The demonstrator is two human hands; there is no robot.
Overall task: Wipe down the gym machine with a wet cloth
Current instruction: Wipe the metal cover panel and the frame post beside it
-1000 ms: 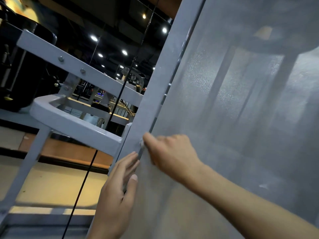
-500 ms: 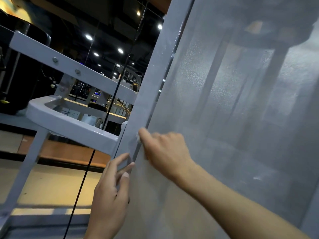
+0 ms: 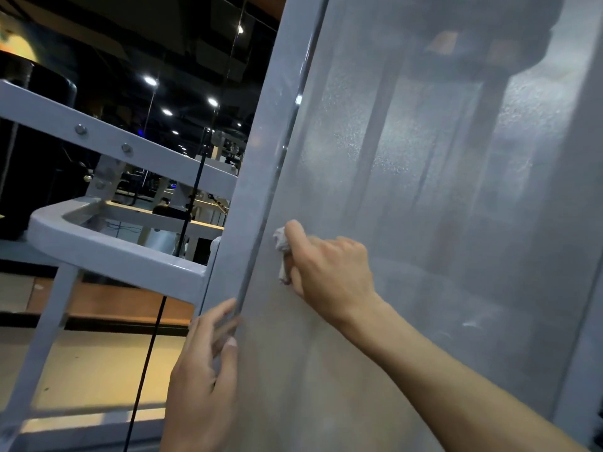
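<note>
Right hand (image 3: 329,269) slid right onto panel (image 3: 424,190), cloth (image 3: 281,252) mostly hidden.

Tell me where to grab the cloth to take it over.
Pinch the cloth at the bunched end sticking out left of the right hand, coming from the frame post side. The rest is hidden in that fist, pressed against the panel.
</note>
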